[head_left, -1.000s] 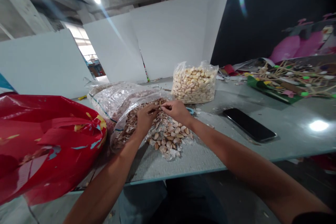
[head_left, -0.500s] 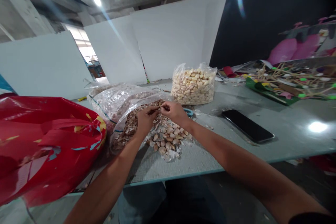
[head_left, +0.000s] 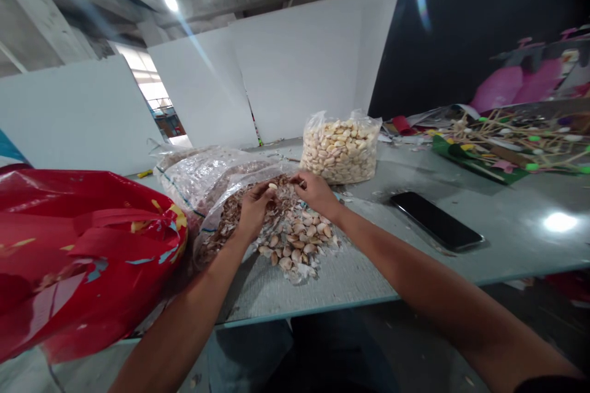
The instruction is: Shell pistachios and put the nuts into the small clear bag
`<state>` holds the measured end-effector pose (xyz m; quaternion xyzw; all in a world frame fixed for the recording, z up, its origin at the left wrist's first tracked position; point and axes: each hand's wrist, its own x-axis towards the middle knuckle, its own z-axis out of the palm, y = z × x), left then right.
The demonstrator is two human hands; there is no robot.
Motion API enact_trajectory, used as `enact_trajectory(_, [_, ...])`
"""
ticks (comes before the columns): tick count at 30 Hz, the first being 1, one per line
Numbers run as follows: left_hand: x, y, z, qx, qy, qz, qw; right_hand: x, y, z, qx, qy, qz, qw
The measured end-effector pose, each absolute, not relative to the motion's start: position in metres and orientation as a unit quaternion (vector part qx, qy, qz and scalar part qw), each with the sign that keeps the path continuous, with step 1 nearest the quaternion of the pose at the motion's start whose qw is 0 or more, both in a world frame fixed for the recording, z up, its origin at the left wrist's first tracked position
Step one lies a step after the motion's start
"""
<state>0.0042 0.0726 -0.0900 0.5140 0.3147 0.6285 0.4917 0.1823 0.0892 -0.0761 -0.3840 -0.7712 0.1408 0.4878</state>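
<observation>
My left hand (head_left: 254, 204) pinches a pale peeled garlic clove (head_left: 273, 186) between thumb and finger, above a heap of brown garlic skins (head_left: 234, 207). Just to the right, apart from it, my right hand (head_left: 313, 189) has its fingers pressed together; whatever sits in them is too small to name. Unpeeled garlic cloves (head_left: 299, 244) lie loose on the table below both hands, among white flakes of skin. Behind my right hand stands a see-through bag of peeled cloves (head_left: 341, 150). Something blue on the table is mostly covered by that hand.
A see-through sack (head_left: 207, 175) spills skins at the left, beside a large red plastic bag (head_left: 92, 245). On the right of the table (head_left: 364, 270) lies a black phone (head_left: 436, 220). Sticks with coloured tips (head_left: 511, 135) and pink bottles (head_left: 502, 86) are farther back.
My hands have parted: the right moved slightly right, the left slightly left. The pale clove now shows in my left fingers, and the blue thing has become more hidden.
</observation>
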Motion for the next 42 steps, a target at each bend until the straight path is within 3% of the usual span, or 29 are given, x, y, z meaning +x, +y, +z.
enact_trajectory(5, [0.006,0.069,-0.087,0.532,0.305,0.603,0.510,0.179,0.086,-0.076,-0.373,-0.794,0.174,0.447])
enact_trajectory(11, [0.005,0.071,-0.091,0.560,0.370,0.593,0.444,0.169,0.083,-0.075,-0.304,-0.657,0.508,0.467])
enact_trajectory(16, [0.003,0.075,-0.096,0.601,0.393,0.579,0.387,0.170,0.081,-0.071,-0.291,-0.614,0.586,0.441])
enact_trajectory(23, [0.003,0.068,-0.092,0.639,0.401,0.556,0.348,0.174,0.085,-0.071,-0.287,-0.635,0.579,0.422])
enact_trajectory(29, [0.002,0.068,-0.090,0.628,0.410,0.571,0.335,0.168,0.087,-0.077,-0.315,-0.710,0.411,0.478])
enact_trajectory(34, [0.005,0.067,-0.089,0.612,0.364,0.565,0.417,0.168,0.083,-0.075,-0.316,-0.754,0.320,0.478])
enact_trajectory(42, [0.008,0.061,-0.085,0.601,0.332,0.556,0.468,0.167,0.084,-0.078,-0.312,-0.746,0.335,0.484])
